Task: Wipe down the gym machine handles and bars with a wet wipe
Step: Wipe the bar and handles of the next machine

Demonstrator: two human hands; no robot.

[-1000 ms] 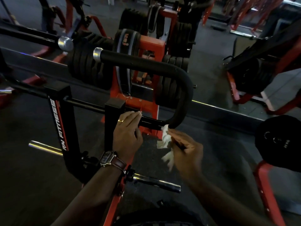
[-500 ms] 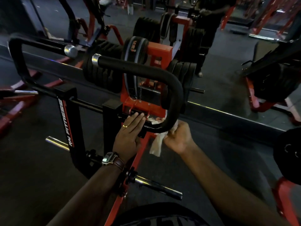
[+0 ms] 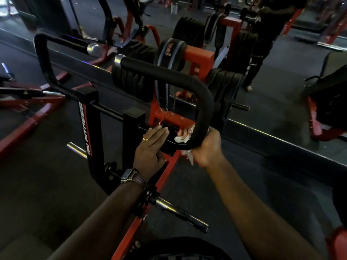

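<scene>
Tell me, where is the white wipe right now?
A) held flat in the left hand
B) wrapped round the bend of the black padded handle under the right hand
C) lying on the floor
B: the wet wipe shows on both sides of the right hand, which is curled round the handle.

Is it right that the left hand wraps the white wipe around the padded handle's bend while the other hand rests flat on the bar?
No, the hands are swapped. In the head view the right hand wraps the wipe around the padded handle; the left hand rests flat on the bar.
</scene>
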